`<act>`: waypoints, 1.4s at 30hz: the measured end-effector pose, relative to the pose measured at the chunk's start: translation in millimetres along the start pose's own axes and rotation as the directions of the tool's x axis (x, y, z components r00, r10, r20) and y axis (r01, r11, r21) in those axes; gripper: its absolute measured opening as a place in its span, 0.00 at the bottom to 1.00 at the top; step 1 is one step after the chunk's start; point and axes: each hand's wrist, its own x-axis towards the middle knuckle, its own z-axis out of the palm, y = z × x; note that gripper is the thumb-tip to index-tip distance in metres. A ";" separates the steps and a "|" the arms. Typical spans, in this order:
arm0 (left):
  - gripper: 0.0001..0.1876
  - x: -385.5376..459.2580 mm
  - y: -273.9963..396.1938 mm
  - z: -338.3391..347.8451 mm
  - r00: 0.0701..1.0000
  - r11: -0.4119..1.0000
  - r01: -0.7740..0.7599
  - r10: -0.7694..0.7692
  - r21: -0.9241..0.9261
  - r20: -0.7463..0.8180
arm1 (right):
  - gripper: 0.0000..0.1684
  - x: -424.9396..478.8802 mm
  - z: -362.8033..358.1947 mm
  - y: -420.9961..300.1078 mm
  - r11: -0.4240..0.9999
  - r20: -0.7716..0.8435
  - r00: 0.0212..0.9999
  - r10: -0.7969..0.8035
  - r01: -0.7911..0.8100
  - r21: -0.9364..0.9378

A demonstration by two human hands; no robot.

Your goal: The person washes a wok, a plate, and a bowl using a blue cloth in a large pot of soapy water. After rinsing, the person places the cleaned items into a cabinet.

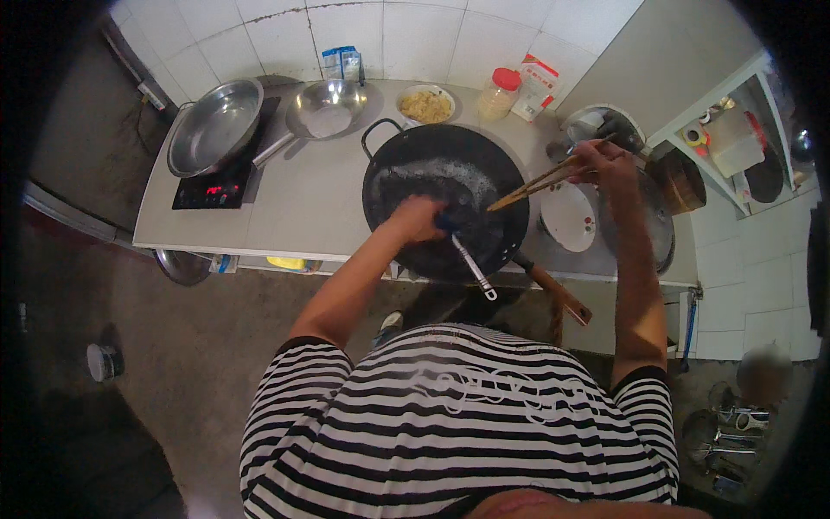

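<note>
A large black wok (447, 146) with foamy, bubbling liquid stands at the counter's front edge. My left hand (420, 218), slightly blurred, is over the wok and grips the blue part of a utensil with a silver handle (476, 269). The handle points back towards me; the utensil's head is hidden. In my right hand (606, 165) is a pair of long wooden chopsticks (541, 181), slanting down to the left. Their tips are over the wok's right side. Below my right hand is a white oval dish (569, 224) with a printed pattern.
Left on the counter (311, 207) are a steel basin (214, 130) on an induction cooker (211, 191) and a steel pan (327, 110). Behind the wok sit a bowl of yellowish food (426, 106) and a red-lidded jar (499, 94). The wok's wooden handle (561, 292) juts past the counter edge.
</note>
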 end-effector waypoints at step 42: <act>0.27 13.8 13.2 32.6 0.934 0.915 0.336 -0.354 -0.224 -0.046 | 0.28 -3.4 101.2 179.2 0.267 0.630 0.608 0.484 -0.788 0.555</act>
